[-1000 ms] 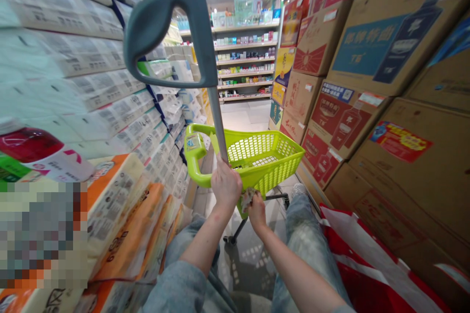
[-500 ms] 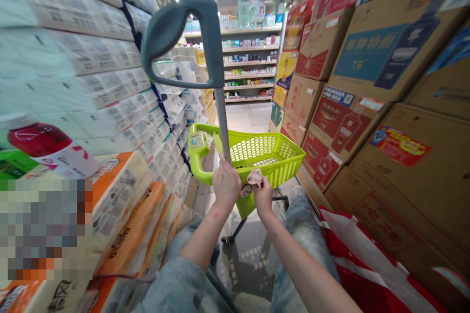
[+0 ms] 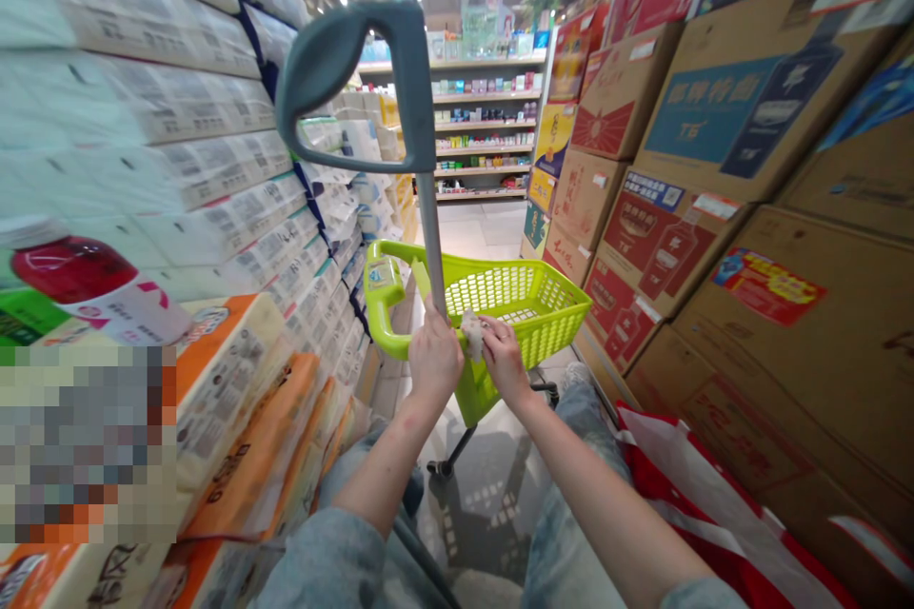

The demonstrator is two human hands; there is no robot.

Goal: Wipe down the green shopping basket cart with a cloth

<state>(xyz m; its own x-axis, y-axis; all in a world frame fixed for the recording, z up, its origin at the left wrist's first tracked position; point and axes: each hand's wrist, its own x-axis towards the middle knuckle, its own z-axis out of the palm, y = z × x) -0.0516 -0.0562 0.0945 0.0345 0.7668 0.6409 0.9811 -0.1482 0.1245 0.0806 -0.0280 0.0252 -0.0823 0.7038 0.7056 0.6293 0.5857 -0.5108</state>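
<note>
My left hand (image 3: 435, 357) is closed around the lower visible part of a grey pole (image 3: 429, 228), beside the green cart's handle. A looped grey grip (image 3: 418, 86) sticks out from the pole higher up. My right hand (image 3: 506, 360) pinches a crumpled whitish tissue (image 3: 472, 333), which lies against the near rim of the bright green shopping cart (image 3: 549, 328). Both hands are close together at the cart's near end. The tissue sits between them, and my right fingers partly cover it. Hidden behind my left hand is the pole's lower end.
Stacked paper packs (image 3: 214, 171) form the left wall, with a red bottle (image 3: 71, 271) on nearer orange packs (image 3: 243, 438). Cardboard cartons (image 3: 714, 143) line the right side. A red and white bag (image 3: 685, 495) is by my right leg. Shelves (image 3: 489, 119) stand ahead.
My right hand has moved left and slightly up with the tissue, closer to my left hand. The left hand has shifted slightly left and still grips the pole.
</note>
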